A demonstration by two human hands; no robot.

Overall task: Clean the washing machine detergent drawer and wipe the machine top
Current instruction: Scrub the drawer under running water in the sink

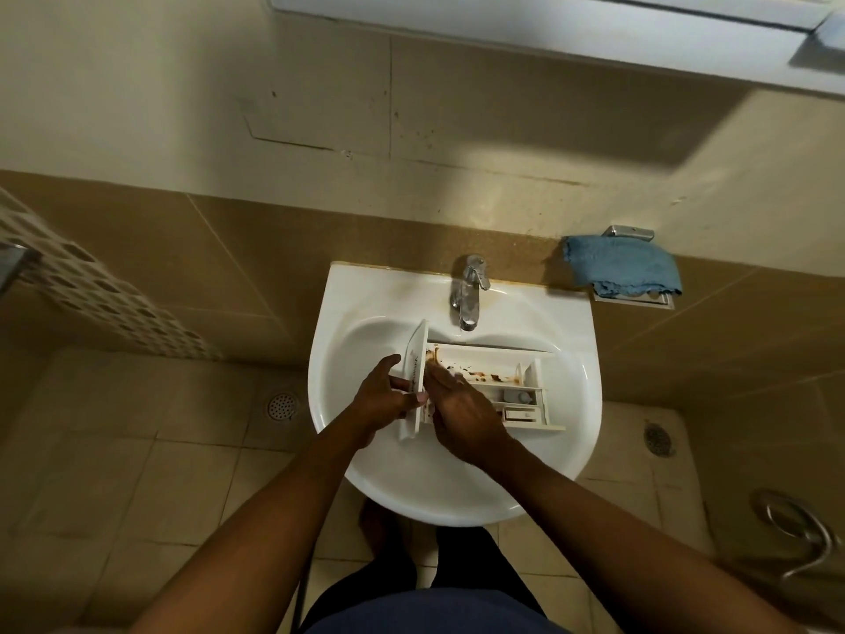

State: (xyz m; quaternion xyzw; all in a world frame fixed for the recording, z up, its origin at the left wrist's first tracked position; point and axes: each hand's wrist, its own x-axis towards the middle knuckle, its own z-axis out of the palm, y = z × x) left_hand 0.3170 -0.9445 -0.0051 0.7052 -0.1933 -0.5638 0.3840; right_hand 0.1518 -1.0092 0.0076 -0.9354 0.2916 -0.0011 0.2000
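A white detergent drawer point(498, 382) lies across the bowl of a white sink point(347, 308), its front panel to the left. Brown stains streak its large compartment. My left hand point(388, 395) grips the front panel, fingers wrapped around its edge. My right hand point(462, 414) rests flat inside the drawer just behind the panel, fingers pressed on the stained plastic and covering that part. No cloth or brush shows in either hand.
A chrome tap point(468, 290) stands at the sink's back, its spout over the drawer. A blue cloth point(624, 265) lies on a metal wall shelf at the right. Floor drains point(281, 407) sit on both sides below. A metal hose holder point(795, 528) is at lower right.
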